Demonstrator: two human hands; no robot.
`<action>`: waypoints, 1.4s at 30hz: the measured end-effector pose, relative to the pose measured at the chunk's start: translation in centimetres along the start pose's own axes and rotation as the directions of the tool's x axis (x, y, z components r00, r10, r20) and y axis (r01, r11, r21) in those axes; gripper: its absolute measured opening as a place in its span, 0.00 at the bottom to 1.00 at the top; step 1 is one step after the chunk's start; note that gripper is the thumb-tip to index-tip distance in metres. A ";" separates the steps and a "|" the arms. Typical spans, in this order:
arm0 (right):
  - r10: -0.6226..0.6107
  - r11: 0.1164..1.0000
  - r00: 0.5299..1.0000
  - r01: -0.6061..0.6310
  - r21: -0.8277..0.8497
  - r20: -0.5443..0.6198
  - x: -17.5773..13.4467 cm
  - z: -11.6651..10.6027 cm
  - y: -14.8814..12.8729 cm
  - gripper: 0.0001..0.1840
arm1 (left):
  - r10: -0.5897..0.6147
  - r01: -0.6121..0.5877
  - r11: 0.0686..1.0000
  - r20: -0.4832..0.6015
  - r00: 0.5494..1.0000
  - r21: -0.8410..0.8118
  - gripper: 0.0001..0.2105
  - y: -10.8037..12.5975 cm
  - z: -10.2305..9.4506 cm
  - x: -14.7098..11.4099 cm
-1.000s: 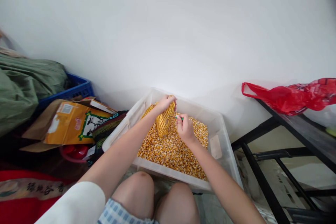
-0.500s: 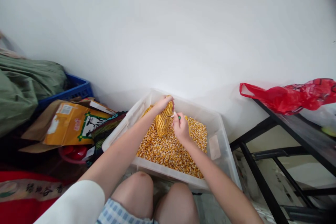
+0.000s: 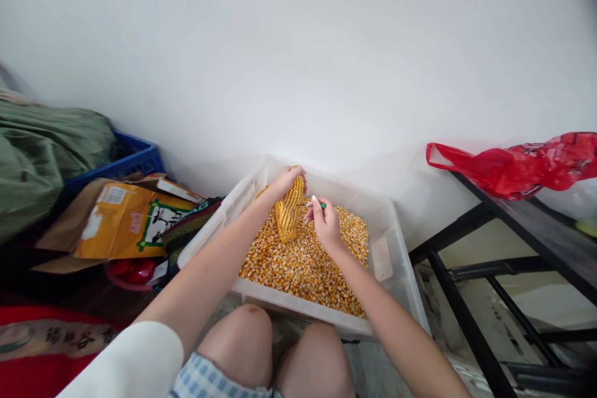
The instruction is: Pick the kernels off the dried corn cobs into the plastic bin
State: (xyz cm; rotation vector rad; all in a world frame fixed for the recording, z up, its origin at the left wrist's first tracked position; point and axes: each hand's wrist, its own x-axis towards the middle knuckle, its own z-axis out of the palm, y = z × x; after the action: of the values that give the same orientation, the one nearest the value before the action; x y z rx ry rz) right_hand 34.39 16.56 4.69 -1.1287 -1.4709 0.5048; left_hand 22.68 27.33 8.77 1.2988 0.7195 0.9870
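Observation:
My left hand is wrapped round the upper end of a yellow corn cob, which tilts down over the loose kernels. My right hand is closed on a slim screwdriver with a green handle, most of it hidden by the fingers. Its thin metal shaft points left and reaches the cob's side, where a dark gap shows between the rows. Below both hands, loose corn kernels fill much of a clear plastic bin. More yellow corn shows partly behind my left wrist.
A black metal frame stands right of the bin, with a red plastic bag on top. On the left are an orange cardboard box, a blue crate, green fabric and a red bag. A white wall rises behind.
My right hand has shifted slightly right and turned, so the screwdriver's shaft shows more plainly against the cob. My left hand still holds the cob in nearly the same place.

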 end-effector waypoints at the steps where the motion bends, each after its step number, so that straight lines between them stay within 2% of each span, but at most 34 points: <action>1: -0.005 1.000 1.000 0.005 -0.002 -0.007 -0.1 0.0 0.0 0.15 | -0.001 0.001 1.000 -0.002 1.000 -0.013 0.12 0.0 0.0 0.0; 9: -0.031 0.999 0.999 0.031 -0.013 -0.020 -0.4 0.2 -0.6 0.15 | 0.015 -0.015 1.000 0.011 1.000 0.009 0.13 -0.2 -0.4 0.1; 27: -0.062 0.997 0.998 0.061 -0.037 -0.031 -0.5 0.1 0.2 0.14 | 0.010 -0.011 1.000 0.023 1.000 0.022 0.13 -0.4 -0.4 0.3; 42: -0.041 0.999 0.999 0.040 -0.024 -0.025 -0.4 0.0 0.3 0.13 | 0.016 -0.017 0.998 0.006 1.000 0.062 0.14 -0.3 -0.3 0.2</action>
State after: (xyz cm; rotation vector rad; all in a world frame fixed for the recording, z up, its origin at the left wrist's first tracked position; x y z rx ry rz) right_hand 34.48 16.32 4.21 -1.1177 -1.4779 0.4446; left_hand 22.53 27.64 8.49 1.3631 0.7410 0.9803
